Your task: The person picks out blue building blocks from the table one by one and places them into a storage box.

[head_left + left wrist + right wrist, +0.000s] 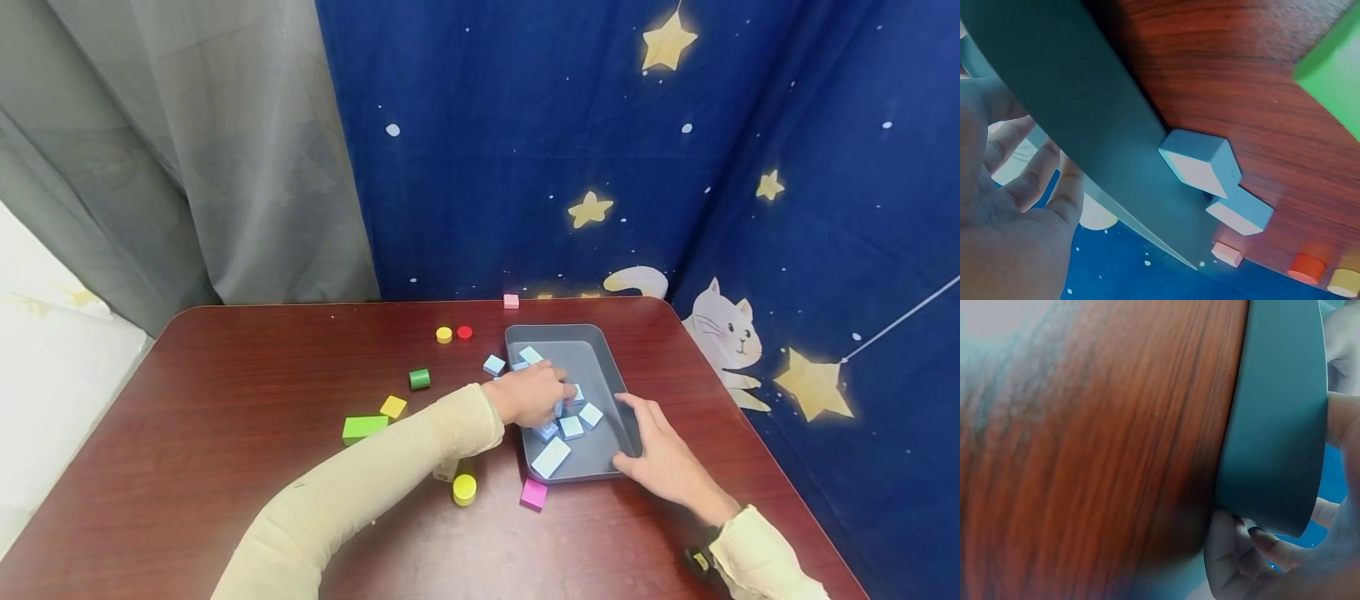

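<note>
A grey rectangular tray (577, 481) lies on the table with several light-blue blocks (551, 458) in it, mostly in its left half. My left hand (531, 393) reaches over the tray's left wall, fingers bent down among the blocks. Its fingertips are partly hidden, so a grasp on a block cannot be made out. At the tray's right side my right hand (663, 454) grips the wall near the close corner; in the right wrist view its fingers (1222, 550) bend against the tray. Outside the left wall sits a light-blue block (494, 365), with another (1244, 209) showing in the left wrist view.
Left of the tray lie a green cylinder (419, 379), a yellow block (393, 407), a light-green block (365, 429) and a yellow cylinder (464, 490). A magenta block (534, 495) touches or nearly touches the tray's near side. Yellow (444, 335), red (465, 332) and pink (511, 302) pieces stand farther back.
</note>
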A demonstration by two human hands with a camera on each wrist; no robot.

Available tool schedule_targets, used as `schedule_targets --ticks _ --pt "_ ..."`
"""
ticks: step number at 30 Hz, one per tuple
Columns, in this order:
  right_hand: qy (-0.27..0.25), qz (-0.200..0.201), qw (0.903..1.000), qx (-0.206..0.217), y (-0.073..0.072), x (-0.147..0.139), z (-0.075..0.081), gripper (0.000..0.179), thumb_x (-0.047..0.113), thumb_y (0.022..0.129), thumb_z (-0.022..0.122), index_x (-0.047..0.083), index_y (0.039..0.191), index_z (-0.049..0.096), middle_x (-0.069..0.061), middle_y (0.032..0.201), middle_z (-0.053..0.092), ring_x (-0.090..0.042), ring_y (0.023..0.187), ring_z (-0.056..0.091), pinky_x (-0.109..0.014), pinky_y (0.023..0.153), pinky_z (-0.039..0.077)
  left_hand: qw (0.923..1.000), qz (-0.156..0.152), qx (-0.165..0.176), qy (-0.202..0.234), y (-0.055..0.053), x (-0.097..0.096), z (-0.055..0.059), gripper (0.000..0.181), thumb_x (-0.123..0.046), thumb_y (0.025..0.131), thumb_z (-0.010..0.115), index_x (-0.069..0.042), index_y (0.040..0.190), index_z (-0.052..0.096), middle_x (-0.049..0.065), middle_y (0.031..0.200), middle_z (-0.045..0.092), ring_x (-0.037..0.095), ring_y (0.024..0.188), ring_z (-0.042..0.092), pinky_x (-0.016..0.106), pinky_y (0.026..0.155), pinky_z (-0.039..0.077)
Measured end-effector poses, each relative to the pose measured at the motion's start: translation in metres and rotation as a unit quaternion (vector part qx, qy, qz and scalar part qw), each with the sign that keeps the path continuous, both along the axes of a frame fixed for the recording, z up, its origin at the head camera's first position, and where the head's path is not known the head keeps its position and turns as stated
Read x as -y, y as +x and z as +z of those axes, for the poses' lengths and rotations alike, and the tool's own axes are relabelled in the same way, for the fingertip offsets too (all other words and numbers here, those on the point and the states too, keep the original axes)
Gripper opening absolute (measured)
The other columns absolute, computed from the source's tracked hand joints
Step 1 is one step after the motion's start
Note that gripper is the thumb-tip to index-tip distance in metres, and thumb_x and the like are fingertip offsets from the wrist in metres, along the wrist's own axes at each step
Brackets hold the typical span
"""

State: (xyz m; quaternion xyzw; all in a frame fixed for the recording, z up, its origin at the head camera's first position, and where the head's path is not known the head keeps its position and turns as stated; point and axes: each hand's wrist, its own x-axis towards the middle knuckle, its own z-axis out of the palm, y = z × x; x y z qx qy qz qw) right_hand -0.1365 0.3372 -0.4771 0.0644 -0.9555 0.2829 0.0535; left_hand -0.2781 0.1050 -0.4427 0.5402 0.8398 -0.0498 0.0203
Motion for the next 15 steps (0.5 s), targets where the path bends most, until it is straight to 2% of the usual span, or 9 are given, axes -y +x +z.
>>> schedule_targets --ticks 8,11,15 --pt "-0.003 0.0 1.0 0.0 0.0 0.001 0.001 0.084 0.011 0.085 0.081 0.004 0.159 0.042 -0.025 0.149 0.05 -0.041 0.127 0.058 -0.064 0.101 0.053 0.999 0.002 -0.008 0.045 -0.012 0.02 0.007 0.033 -0.016 0.102 0.071 -0.015 0.134 0.073 0.008 0.131 0.07 0.025 0.117 0.064 0.035 0.105 0.049" --pt "-0.004 0.002 1.0 -0.001 0.0 0.001 0.001 0.084 0.01 0.084 0.081 0.003 0.159 0.042 -0.025 0.149 0.051 -0.041 0.126 0.058 -0.064 0.1 0.053 0.9975 0.024 0.006 0.066 -0.017 0.031 0.01 0.034 -0.014 0.101 0.072 -0.014 0.135 0.072 0.01 0.134 0.068 0.026 0.118 0.063 0.035 0.105 0.051" --pt "-0.002 0.002 1.0 -0.004 -0.001 0.0 0.002 0.084 0.009 0.084 0.081 0.003 0.158 0.043 -0.025 0.147 0.051 -0.04 0.124 0.058 -0.062 0.099 0.054 0.9934 0.069 0.033 0.085 -0.023 0.046 0.014 0.037 -0.017 0.102 0.073 -0.014 0.138 0.07 0.01 0.137 0.065 0.026 0.119 0.06 0.035 0.105 0.053"
